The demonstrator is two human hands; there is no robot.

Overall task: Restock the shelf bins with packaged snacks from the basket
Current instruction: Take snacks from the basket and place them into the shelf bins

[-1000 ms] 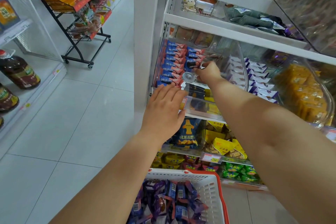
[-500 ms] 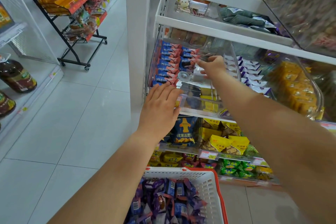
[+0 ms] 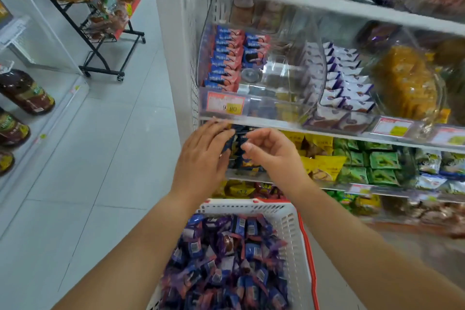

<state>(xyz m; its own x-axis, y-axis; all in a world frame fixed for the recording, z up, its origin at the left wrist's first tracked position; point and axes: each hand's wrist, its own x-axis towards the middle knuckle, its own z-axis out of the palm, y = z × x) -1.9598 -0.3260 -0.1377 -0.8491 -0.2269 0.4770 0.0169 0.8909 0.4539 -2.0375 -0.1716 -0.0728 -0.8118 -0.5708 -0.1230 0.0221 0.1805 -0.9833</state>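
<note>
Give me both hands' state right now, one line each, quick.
Left hand: open, fingers straight, holding nothing, in front of the dark blue snack packs.
Right hand: open, fingers loosely curled, holding nothing.

Both hands raised before shelf edge, above white plastic basket (image 3: pixel 289 224) heaped with blue-and-purple wrapped snack packets (image 3: pixel 226 259). Left hand (image 3: pixel 201 158) flat, fingers straight, fingertips at dark blue packets on lower shelf (image 3: pixel 241 158). Right hand (image 3: pixel 271 153) just beside it, fingers loosely curled, nothing visibly held. Clear plastic shelf bin (image 3: pixel 264 68) above: blue-red packets (image 3: pixel 224 58) stacked in left column, right part mostly bare. Red-and-yellow price tag (image 3: pixel 225 104) on bin front. View motion-blurred.
</note>
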